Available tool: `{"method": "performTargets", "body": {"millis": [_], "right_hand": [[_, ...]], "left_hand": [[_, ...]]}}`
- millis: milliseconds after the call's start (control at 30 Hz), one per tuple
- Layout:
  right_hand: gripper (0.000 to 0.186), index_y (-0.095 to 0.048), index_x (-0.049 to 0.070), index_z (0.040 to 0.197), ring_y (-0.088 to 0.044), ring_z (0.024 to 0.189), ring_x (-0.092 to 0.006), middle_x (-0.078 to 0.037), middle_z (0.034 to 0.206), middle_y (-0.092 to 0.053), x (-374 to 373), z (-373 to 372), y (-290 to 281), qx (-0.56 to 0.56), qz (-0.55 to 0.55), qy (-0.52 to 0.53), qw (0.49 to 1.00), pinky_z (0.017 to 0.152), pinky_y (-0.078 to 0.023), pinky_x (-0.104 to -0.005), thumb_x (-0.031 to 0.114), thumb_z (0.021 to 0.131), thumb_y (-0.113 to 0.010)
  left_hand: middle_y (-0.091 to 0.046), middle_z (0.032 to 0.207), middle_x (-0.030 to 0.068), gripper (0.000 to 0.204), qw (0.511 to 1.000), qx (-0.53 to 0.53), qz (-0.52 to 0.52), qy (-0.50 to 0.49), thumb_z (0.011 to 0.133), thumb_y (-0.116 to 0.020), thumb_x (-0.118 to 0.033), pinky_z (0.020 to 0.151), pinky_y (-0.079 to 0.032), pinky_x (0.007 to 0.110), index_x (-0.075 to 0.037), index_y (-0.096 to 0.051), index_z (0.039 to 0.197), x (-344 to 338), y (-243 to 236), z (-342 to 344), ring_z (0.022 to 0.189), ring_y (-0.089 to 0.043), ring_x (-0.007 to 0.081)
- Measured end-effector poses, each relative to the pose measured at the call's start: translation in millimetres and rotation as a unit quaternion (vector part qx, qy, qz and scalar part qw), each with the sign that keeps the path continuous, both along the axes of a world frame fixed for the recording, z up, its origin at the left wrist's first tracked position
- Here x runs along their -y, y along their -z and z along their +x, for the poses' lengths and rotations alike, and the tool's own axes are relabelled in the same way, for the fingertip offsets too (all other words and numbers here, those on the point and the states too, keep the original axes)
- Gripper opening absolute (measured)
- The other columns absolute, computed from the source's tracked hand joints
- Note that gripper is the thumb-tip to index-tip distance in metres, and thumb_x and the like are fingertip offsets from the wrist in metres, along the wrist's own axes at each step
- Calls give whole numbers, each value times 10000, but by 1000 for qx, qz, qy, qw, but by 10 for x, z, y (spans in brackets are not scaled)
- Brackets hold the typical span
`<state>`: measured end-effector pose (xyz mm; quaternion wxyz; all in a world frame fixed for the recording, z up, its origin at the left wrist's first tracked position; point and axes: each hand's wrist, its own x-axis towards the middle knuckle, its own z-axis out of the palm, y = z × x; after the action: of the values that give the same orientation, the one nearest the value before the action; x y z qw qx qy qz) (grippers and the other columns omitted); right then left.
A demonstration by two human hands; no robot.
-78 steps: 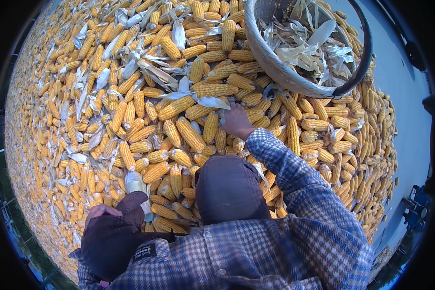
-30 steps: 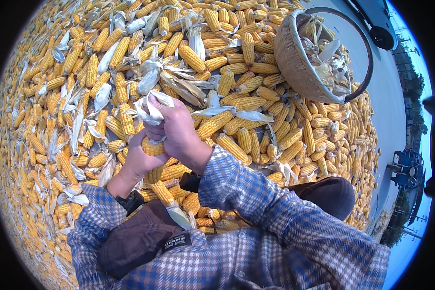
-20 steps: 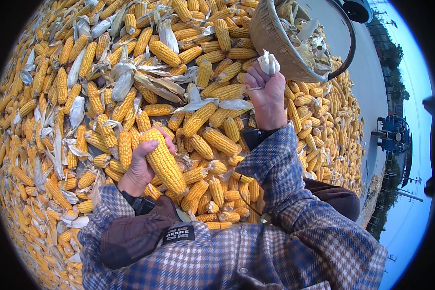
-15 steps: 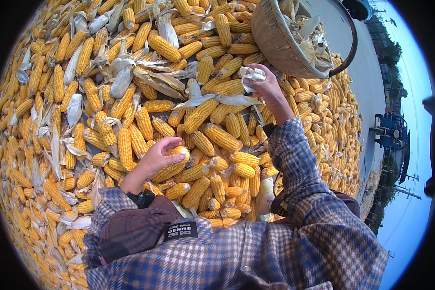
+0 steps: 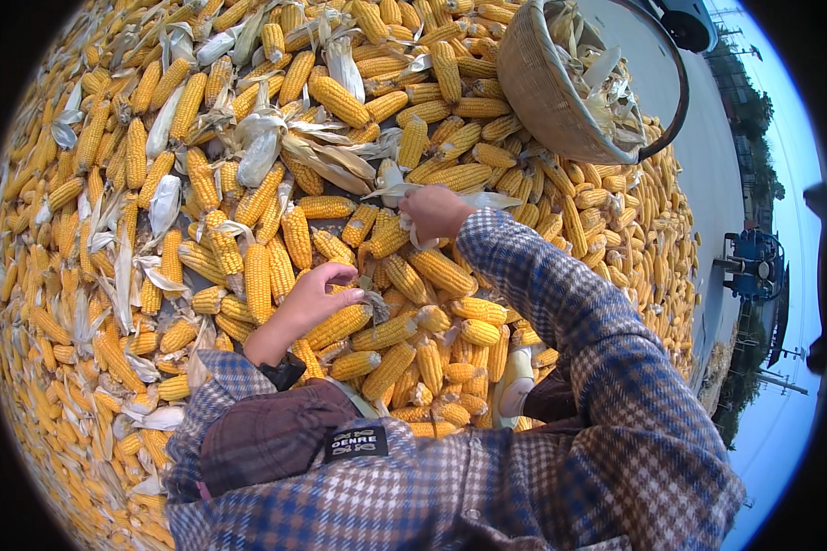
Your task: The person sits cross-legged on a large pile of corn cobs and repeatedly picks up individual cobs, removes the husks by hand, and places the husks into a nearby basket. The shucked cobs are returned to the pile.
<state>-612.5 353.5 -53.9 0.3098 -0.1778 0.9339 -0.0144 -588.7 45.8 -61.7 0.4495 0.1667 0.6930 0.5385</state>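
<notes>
My right hand reaches in over the cobs with its fingers bent down and closed on a pale corn husk, which it mostly covers. Just left of those fingers lies a yellow corn cob. My left hand hovers low over the heap, thumb and fingers apart. A scrap of dry, greyish husk shows by its thumb, at the end of another corn cob; whether the thumb touches it I cannot tell.
Husked cobs spread thickly all round, mixed with loose dry husks. A woven basket full of husks stands at the far right, its dark handle arching outward. Beyond, a blue vehicle is on the paved ground.
My right hand has moved left and nearer, from beside the basket down to the cobs, with pale husk at its fingers. My left hand has opened slightly away from a cob.
</notes>
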Motion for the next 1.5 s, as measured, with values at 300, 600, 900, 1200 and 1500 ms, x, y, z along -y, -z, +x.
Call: {"method": "performTargets", "body": {"millis": [300, 600, 900, 1200, 1500], "right_hand": [[445, -729, 3, 964, -727, 781, -298, -154, 850, -748, 895, 364, -359, 209, -367, 171, 890, 736, -567, -375, 296, 665, -877], [219, -752, -67, 831, -710, 782, -193, -124, 822, -742, 984, 867, -91, 427, -371, 376, 734, 706, -556, -332, 71, 683, -838], [396, -653, -43, 1136, -665, 927, -134, -106, 999, -734, 979, 1135, -413, 414, -519, 270, 697, 820, -542, -320, 87, 807, -829], [211, -716, 1, 894, -656, 730, -109, -30, 781, -710, 773, 948, -1171, 434, -568, 263, 648, 654, -532, -287, 201, 936, -768], [381, -618, 73, 790, -447, 591, -54, 47, 672, -532, 742, 952, -1518, 288, -543, 393, 684, 529, -365, -277, 360, 1040, -627]], "left_hand": [[-694, 965, 203, 386, 909, -366, -115, 164, 799, -777, -226, 841, -558, 455, -1, -634, 1078, 27, -484, -126, 965, -689, 369], [-622, 768, 119, 158, 853, -495, -107, 124, 708, -642, -44, 653, -523, 443, -49, -581, 853, 237, -131, 119, 777, -654, 320], [-637, 776, 109, 346, 914, -362, 51, 174, 606, -795, -230, 654, -535, 437, -77, -606, 852, 272, -315, 15, 776, -668, 337], [-708, 1036, 47, 730, 923, 242, 266, 134, 637, -931, -186, 805, -541, 306, -21, -609, 1271, 130, -185, 259, 895, -663, 133], [-747, 914, 133, 634, 991, -111, 40, 57, 639, -887, -213, 803, -562, 326, 5, -666, 1192, -78, -441, 29, 854, -734, 210]]}}
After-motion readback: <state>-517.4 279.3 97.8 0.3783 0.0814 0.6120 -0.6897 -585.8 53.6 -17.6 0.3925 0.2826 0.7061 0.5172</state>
